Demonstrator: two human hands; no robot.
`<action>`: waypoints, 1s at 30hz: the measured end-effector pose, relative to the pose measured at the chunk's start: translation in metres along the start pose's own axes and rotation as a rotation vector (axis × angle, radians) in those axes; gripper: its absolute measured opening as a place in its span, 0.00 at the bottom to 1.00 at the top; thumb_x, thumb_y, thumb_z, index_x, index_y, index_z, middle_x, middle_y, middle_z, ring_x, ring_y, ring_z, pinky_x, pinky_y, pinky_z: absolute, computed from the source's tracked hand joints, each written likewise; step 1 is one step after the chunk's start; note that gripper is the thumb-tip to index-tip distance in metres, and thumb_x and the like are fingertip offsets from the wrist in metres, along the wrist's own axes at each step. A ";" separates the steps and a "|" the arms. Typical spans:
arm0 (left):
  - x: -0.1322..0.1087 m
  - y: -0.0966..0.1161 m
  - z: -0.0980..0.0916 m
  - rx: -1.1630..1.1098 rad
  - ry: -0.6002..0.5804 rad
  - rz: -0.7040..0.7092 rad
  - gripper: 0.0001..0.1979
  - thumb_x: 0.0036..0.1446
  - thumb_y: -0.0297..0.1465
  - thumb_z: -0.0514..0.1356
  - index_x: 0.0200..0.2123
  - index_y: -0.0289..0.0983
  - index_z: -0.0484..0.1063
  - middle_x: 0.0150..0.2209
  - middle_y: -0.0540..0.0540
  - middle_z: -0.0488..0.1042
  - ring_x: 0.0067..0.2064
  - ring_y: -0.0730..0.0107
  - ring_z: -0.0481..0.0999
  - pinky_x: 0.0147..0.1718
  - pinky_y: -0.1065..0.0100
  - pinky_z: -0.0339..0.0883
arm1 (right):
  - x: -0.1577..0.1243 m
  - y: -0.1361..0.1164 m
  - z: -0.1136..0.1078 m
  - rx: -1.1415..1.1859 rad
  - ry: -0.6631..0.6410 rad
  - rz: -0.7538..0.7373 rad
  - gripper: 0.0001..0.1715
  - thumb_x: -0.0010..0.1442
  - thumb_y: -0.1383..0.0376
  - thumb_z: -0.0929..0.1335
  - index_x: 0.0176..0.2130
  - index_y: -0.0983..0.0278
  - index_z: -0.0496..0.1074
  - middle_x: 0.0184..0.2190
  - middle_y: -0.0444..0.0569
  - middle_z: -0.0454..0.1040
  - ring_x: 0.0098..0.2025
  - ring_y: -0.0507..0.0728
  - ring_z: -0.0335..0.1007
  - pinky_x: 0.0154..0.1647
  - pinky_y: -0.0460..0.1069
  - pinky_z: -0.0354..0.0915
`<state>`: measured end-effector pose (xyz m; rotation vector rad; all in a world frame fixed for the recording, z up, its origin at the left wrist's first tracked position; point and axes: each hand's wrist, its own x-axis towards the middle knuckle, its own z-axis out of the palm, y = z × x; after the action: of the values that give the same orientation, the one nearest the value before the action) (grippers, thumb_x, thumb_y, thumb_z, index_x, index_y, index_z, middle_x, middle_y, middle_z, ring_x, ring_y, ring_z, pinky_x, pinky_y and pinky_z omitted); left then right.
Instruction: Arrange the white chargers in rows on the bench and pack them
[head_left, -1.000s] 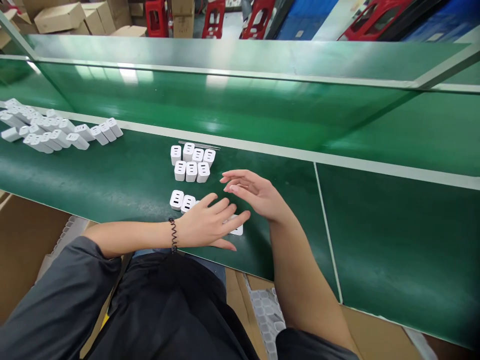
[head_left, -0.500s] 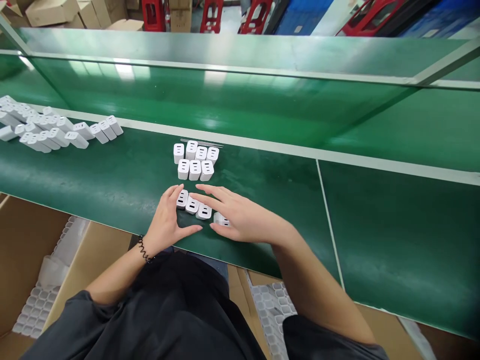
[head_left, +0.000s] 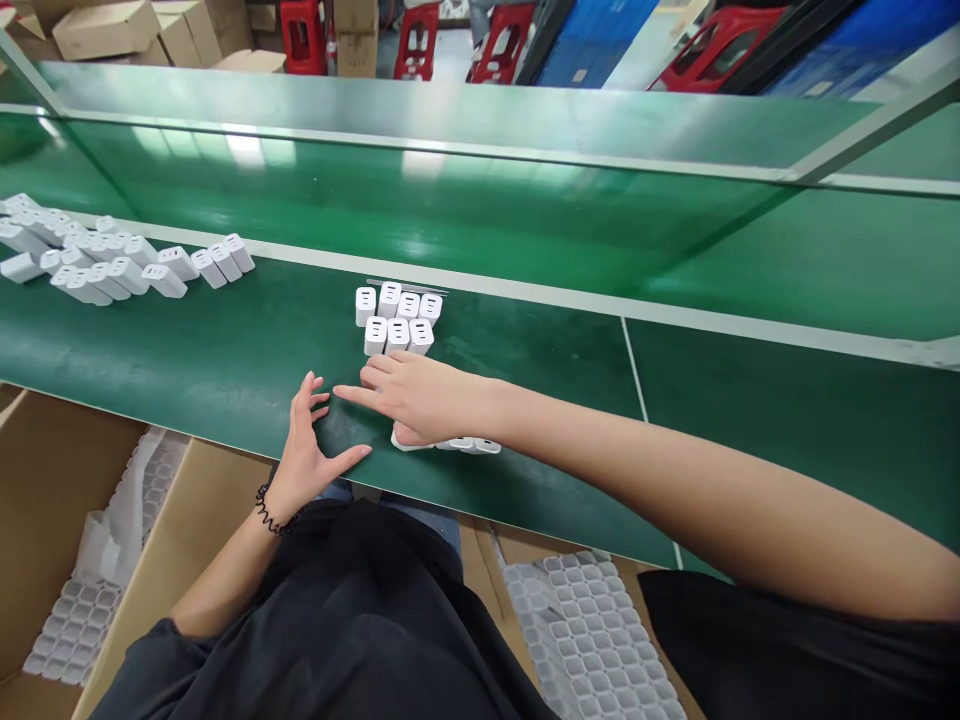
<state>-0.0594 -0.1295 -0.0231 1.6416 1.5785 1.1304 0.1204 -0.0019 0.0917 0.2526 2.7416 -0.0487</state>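
My left hand (head_left: 311, 440) is open over the near edge of the green bench, thumb and fingers spread with nothing between them. To its right, my right hand (head_left: 409, 393) reaches across with its index finger stretched leftward and the other fingers bent. Its thumb is at the left end of a near row of white charger plugs (head_left: 462, 443); the hand and wrist hide part of this row. Just beyond the right hand's knuckles stand several white charger plugs (head_left: 397, 333), upright in two short rows, port ends up.
A large cluster of white charger plugs (head_left: 97, 265) lies at the far left of the bench (head_left: 547, 350). Thin metal strips (head_left: 405, 287) lie behind the middle group. Below the bench are a cardboard box (head_left: 172, 530) and clear blister trays (head_left: 600, 630). Red stools (head_left: 416, 42) stand beyond.
My right hand has moved left and its forearm now lies across the bench. The near row of plugs has shifted right. My left hand has drawn back left, away from the plugs.
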 end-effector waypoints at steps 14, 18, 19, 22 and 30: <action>-0.018 0.052 0.075 0.201 -0.017 0.475 0.38 0.52 0.47 0.69 0.58 0.39 0.56 0.56 0.33 0.61 0.58 0.46 0.65 0.55 0.45 0.67 | -0.044 0.024 0.025 0.456 0.370 0.347 0.24 0.64 0.72 0.61 0.57 0.68 0.71 0.51 0.57 0.75 0.52 0.62 0.71 0.51 0.56 0.68; -0.017 0.051 0.085 0.265 -0.109 0.455 0.33 0.54 0.38 0.69 0.58 0.37 0.57 0.54 0.32 0.64 0.54 0.46 0.68 0.48 0.47 0.71 | -0.071 0.034 0.030 0.502 0.315 0.469 0.22 0.65 0.67 0.62 0.56 0.66 0.71 0.51 0.56 0.75 0.51 0.62 0.72 0.50 0.55 0.67; -0.016 0.051 0.086 0.263 -0.140 0.442 0.31 0.56 0.35 0.67 0.58 0.37 0.57 0.54 0.33 0.66 0.52 0.48 0.70 0.46 0.49 0.72 | -0.073 0.034 0.030 0.516 0.250 0.468 0.22 0.65 0.64 0.64 0.57 0.65 0.70 0.52 0.56 0.75 0.51 0.62 0.73 0.49 0.55 0.67; -0.013 0.046 0.079 0.162 -0.178 0.389 0.27 0.59 0.30 0.63 0.59 0.39 0.57 0.52 0.36 0.70 0.50 0.54 0.73 0.46 0.53 0.72 | -0.065 0.029 0.030 0.515 0.049 0.467 0.26 0.64 0.58 0.67 0.58 0.64 0.68 0.53 0.56 0.74 0.51 0.63 0.73 0.45 0.54 0.67; 0.006 0.023 0.013 -0.301 -0.291 -0.225 0.23 0.64 0.41 0.59 0.58 0.40 0.58 0.48 0.43 0.76 0.47 0.65 0.78 0.49 0.61 0.73 | -0.038 0.020 0.026 0.456 -0.133 0.487 0.28 0.58 0.64 0.68 0.57 0.66 0.64 0.49 0.55 0.74 0.42 0.62 0.75 0.33 0.50 0.62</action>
<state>-0.0373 -0.1242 -0.0077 1.3254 1.2983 0.9134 0.1677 0.0097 0.0823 0.9908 2.4304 -0.5353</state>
